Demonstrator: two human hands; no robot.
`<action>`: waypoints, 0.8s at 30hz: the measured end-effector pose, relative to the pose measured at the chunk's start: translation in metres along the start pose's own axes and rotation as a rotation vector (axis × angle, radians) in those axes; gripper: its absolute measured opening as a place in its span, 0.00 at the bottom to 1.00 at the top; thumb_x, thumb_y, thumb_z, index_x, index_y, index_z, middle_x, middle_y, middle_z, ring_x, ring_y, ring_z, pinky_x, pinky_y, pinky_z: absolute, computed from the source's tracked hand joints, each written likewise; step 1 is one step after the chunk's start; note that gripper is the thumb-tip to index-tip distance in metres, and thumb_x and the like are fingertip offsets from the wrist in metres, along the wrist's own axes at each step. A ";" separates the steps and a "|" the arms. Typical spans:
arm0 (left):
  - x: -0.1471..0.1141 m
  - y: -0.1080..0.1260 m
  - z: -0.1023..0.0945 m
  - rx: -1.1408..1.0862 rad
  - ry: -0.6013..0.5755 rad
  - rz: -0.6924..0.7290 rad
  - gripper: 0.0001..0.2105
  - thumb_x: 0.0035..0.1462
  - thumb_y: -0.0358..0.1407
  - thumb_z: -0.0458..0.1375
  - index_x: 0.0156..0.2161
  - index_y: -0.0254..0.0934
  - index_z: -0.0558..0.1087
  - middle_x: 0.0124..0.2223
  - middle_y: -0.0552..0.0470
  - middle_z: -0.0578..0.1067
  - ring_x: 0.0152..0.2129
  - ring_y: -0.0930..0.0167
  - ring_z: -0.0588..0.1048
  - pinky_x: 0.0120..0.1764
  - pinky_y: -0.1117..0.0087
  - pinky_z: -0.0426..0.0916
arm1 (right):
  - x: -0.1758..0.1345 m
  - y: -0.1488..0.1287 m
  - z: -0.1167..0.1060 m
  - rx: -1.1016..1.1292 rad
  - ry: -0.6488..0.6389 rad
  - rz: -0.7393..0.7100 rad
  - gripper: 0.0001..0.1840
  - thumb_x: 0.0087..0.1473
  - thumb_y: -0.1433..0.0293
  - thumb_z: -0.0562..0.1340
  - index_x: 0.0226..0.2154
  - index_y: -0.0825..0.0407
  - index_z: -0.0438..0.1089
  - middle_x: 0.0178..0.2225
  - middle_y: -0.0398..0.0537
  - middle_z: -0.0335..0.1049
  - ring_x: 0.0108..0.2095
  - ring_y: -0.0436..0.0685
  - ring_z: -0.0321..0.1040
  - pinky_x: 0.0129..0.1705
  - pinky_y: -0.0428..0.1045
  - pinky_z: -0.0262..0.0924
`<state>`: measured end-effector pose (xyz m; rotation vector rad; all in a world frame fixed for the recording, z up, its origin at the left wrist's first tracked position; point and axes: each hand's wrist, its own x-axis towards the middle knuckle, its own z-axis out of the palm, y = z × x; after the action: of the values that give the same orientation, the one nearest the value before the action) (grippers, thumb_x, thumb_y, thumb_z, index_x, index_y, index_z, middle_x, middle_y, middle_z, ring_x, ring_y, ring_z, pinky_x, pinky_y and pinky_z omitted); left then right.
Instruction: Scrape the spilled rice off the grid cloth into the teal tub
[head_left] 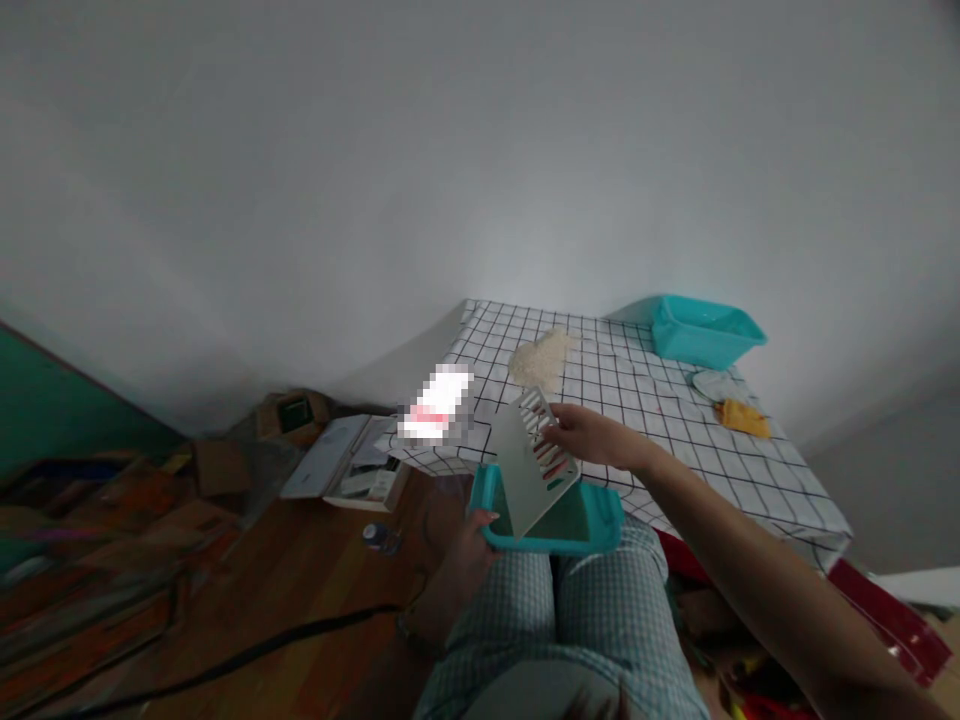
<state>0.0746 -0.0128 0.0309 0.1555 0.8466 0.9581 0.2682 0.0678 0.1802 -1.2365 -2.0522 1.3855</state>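
My right hand [592, 436] grips a white slotted tray [531, 462] with red and green pieces in its slots, tilted over a teal bin [600, 528] that rests on my lap. My left hand [471, 545] holds the bin's left rim. A pile of pale grains [541, 358] lies on the checked tablecloth [660, 420] just beyond the tray.
A second teal bin [705, 332] stands at the table's far right, with a grey lid [716, 385] and an orange cloth [742, 417] near it. On the wooden floor to the left lie cardboard boxes [217, 465], an open white case [349, 465], a bottle [381, 538] and a black cable [247, 655].
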 end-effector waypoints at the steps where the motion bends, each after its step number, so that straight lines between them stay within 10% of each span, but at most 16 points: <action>1: 0.000 0.000 -0.001 0.001 0.001 -0.008 0.13 0.53 0.28 0.52 0.44 0.33 0.71 0.34 0.48 0.80 0.35 0.67 0.79 0.40 0.68 0.73 | 0.002 0.007 -0.001 0.059 -0.015 0.016 0.10 0.57 0.72 0.53 0.40 0.55 0.66 0.34 0.50 0.74 0.35 0.56 0.72 0.37 0.51 0.67; 24: 0.012 -0.006 -0.009 -0.003 -0.052 -0.058 0.17 0.52 0.30 0.54 0.47 0.29 0.70 0.38 0.43 0.80 0.38 0.62 0.78 0.43 0.63 0.72 | -0.113 0.098 -0.092 0.539 0.226 0.244 0.19 0.55 0.61 0.62 0.48 0.52 0.67 0.44 0.55 0.74 0.43 0.62 0.72 0.46 0.58 0.67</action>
<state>0.0755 -0.0090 0.0153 0.1514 0.7977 0.8972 0.4393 0.0386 0.1537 -1.3435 -1.2876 1.6702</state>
